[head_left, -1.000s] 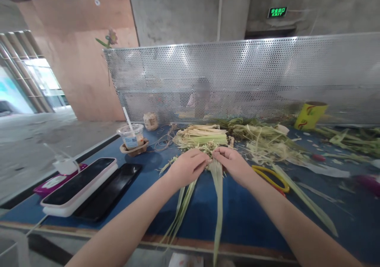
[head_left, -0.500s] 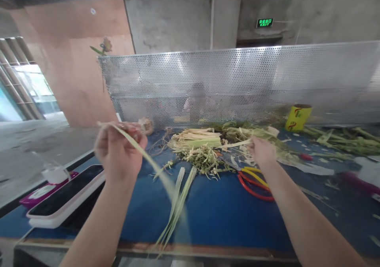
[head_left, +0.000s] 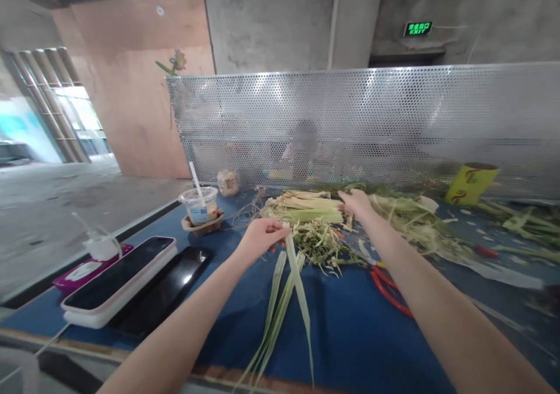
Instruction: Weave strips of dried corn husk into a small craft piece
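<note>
My left hand (head_left: 263,236) pinches the top end of a pale green leaf strip (head_left: 300,289), which hangs over the blue table. More leaf strips (head_left: 273,312) lie just left of it and run toward the front edge. My right hand (head_left: 356,202) is at the right end of a bundle of pale stalks (head_left: 306,206), fingers parted; whether they touch the stalks I cannot tell. In front of the bundle lies a heap of green trimmings (head_left: 321,245). Scissors with red and yellow handles (head_left: 387,289) rest partly under my right forearm.
Left on the table (head_left: 350,335) are a drink cup (head_left: 200,207) with a straw, a white-cased device (head_left: 120,280) and a black phone (head_left: 166,289). Loose husks (head_left: 406,225) and a yellow tube (head_left: 471,184) lie right. A perforated metal screen (head_left: 271,108) stands behind.
My left hand has come down and right, bringing the strip over the table beside the other strips. My right hand has moved from the husks to the bundle's right end. The view has shifted left.
</note>
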`<action>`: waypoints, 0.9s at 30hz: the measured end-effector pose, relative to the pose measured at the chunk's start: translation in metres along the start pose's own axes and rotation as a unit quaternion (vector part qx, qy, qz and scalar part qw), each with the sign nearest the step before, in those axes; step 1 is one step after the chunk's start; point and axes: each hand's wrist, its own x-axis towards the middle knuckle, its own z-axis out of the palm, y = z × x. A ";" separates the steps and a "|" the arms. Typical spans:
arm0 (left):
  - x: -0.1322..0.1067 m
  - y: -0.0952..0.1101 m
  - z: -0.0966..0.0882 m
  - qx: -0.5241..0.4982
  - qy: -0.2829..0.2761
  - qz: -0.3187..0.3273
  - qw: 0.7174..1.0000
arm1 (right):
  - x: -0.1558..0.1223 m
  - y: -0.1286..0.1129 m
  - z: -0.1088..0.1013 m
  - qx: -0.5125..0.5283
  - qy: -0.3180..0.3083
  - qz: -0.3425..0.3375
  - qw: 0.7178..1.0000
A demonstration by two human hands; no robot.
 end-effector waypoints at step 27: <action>-0.008 0.006 -0.003 0.383 -0.020 -0.028 0.923 | -0.122 -0.008 0.012 -0.089 -0.304 0.152 0.936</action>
